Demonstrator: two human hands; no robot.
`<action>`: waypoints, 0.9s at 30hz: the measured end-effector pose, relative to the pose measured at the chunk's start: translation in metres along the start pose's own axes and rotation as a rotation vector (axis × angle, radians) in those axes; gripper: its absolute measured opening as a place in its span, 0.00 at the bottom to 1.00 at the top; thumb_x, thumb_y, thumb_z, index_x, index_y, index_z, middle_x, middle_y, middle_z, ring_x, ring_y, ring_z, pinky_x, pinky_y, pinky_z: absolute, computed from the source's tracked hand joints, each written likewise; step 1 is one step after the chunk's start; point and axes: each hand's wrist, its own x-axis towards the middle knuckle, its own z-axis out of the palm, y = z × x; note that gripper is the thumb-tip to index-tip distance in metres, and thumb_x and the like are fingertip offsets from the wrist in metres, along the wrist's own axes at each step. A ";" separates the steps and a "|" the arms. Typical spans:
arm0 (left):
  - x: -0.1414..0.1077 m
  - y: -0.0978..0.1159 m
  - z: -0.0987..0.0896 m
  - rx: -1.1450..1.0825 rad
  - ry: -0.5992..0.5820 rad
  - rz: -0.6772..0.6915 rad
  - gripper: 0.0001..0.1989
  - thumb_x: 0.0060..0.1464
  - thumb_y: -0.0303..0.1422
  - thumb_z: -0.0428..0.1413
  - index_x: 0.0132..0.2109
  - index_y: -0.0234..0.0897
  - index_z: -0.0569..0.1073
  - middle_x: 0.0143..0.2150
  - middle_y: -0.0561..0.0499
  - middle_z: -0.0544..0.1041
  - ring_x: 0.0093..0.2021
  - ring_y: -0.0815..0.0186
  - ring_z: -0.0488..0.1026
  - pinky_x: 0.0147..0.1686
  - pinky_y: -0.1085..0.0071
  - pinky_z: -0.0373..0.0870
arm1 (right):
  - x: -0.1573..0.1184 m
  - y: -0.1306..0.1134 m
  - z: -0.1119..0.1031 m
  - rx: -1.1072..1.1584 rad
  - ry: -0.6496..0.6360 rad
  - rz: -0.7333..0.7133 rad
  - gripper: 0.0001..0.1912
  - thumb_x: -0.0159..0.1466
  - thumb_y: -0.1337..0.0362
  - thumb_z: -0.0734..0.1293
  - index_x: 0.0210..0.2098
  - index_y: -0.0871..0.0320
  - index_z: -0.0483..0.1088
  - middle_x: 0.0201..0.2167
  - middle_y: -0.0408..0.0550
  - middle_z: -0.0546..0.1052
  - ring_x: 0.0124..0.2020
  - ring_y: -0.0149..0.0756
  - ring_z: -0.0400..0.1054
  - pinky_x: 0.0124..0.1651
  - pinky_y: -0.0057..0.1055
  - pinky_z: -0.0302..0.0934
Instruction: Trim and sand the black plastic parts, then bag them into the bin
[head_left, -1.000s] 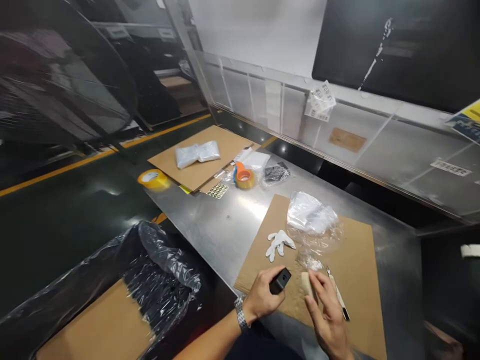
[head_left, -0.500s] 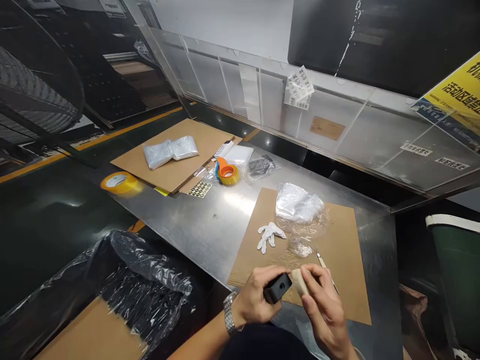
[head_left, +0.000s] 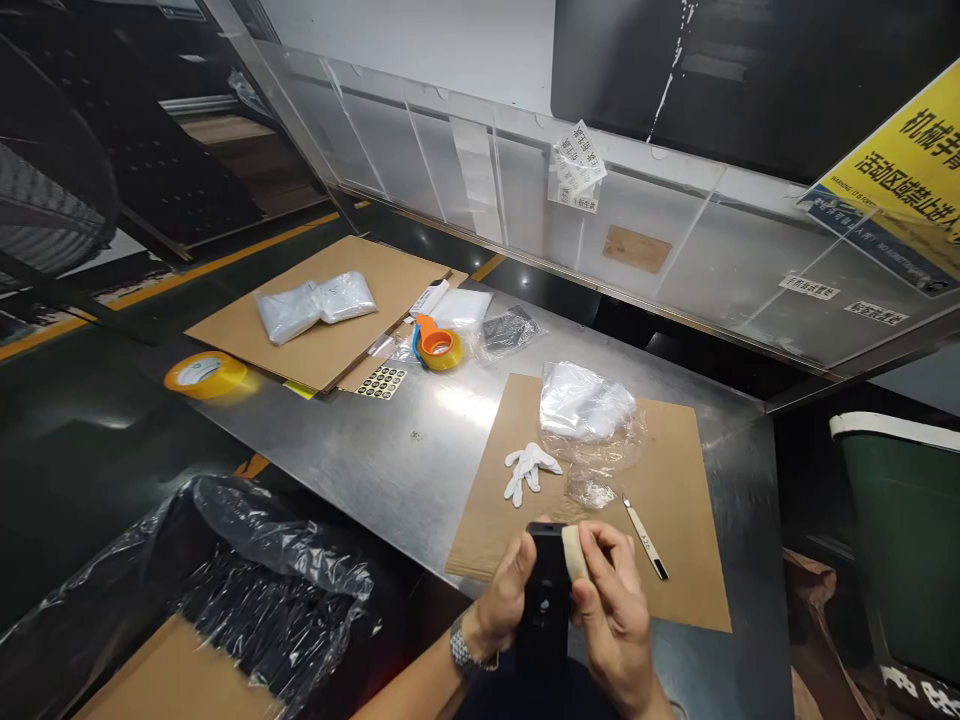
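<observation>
At the near edge of a brown cardboard sheet [head_left: 694, 520], a person's left hand [head_left: 504, 598] wraps its fingers around a black rectangular device [head_left: 546, 600]; the right hand [head_left: 619, 610] pinches a cream-coloured block [head_left: 574, 553] between thumb and fingertips, against the device's side. On the sheet lie a white glove [head_left: 531, 466], a pale-handled craft knife [head_left: 645, 537] and, towards its far edge, bundled clear plastic [head_left: 585, 400].

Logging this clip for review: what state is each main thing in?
Left hand: closed on black object
Right hand: pinching pale block
Black object: held
Pale block: held at black object's edge
White glove: lying loose
Knife: lying unheld
Tape dispenser: loaded
Black bag: open, cardboard inside
</observation>
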 end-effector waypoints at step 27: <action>0.026 0.021 0.007 -0.330 0.310 -0.168 0.24 0.57 0.42 0.49 0.60 0.49 0.56 0.33 0.54 0.74 0.29 0.71 0.72 0.33 0.75 0.68 | 0.008 0.008 0.009 -0.196 -0.241 -0.153 0.30 0.60 0.75 0.60 0.61 0.56 0.53 0.47 0.56 0.60 0.46 0.43 0.57 0.45 0.43 0.60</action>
